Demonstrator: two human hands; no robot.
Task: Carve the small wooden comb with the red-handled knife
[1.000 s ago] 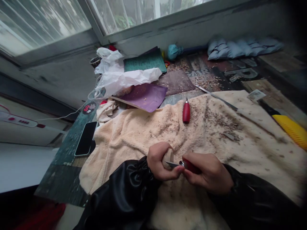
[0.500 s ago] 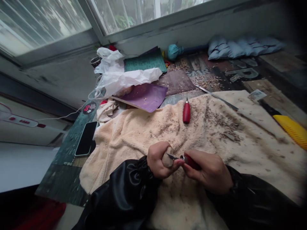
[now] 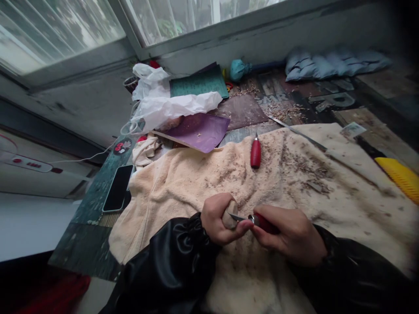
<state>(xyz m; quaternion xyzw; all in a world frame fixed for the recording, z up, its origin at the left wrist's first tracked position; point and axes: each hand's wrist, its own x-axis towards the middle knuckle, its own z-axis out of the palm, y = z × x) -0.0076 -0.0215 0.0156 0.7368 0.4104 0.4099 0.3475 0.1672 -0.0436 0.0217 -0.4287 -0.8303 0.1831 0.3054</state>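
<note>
My left hand (image 3: pixel 218 218) is closed around a small pale piece of wood (image 3: pixel 230 214), whose rounded end shows beside the thumb. In my right hand (image 3: pixel 291 233) is a carving knife (image 3: pixel 266 223) with a red handle and a metal collar. Its short blade points left and its tip lies against the wood. The left thumb reaches across to the blade near the collar. Below both hands spreads a cream towel (image 3: pixel 176 183) strewn with brown shavings. Another red-handled tool (image 3: pixel 255 153) lies on the towel beyond my hands, its metal tip pointing away; its exact kind is unclear.
A phone (image 3: pixel 118 189) lies at the left table edge. Behind the towel are a purple sheet (image 3: pixel 204 131), a white plastic bag (image 3: pixel 183 104) and a green board (image 3: pixel 199 83). A long thin metal tool (image 3: pixel 297 133) and a yellow object (image 3: pixel 399 176) lie to the right.
My right hand has shifted slightly right with the knife, so more of the blade and collar shows. The left hand still holds the wood in nearly the same place.
</note>
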